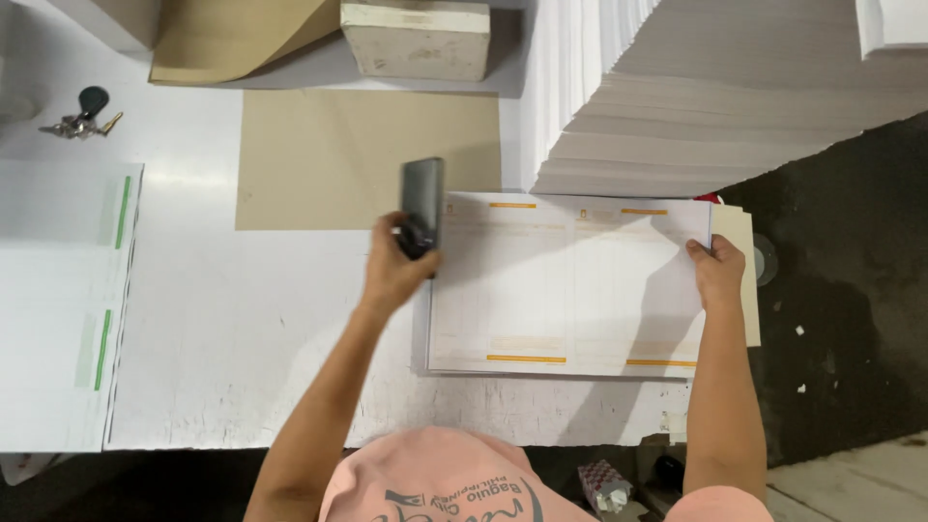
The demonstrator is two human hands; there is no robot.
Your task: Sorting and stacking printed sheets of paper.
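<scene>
Left hand (394, 269) is closed round a dark flat phone (422, 203), probably, held upright at the left edge of the stack of orange-barred printed sheets (565, 285). Right hand (717, 271) pinches the stack's right edge (tall white paper pile (696, 106) behind). Green-striped sheets (63, 300) lie far left.

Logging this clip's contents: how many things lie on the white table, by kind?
Printed-form stacks: 2, orange-lined, green-lined
Tall white paper piles: 1
Brown sheets: 2
Key bunches: 1
White blocks: 1
Dark flat tools: 1, in left hand
Total: 8
</scene>
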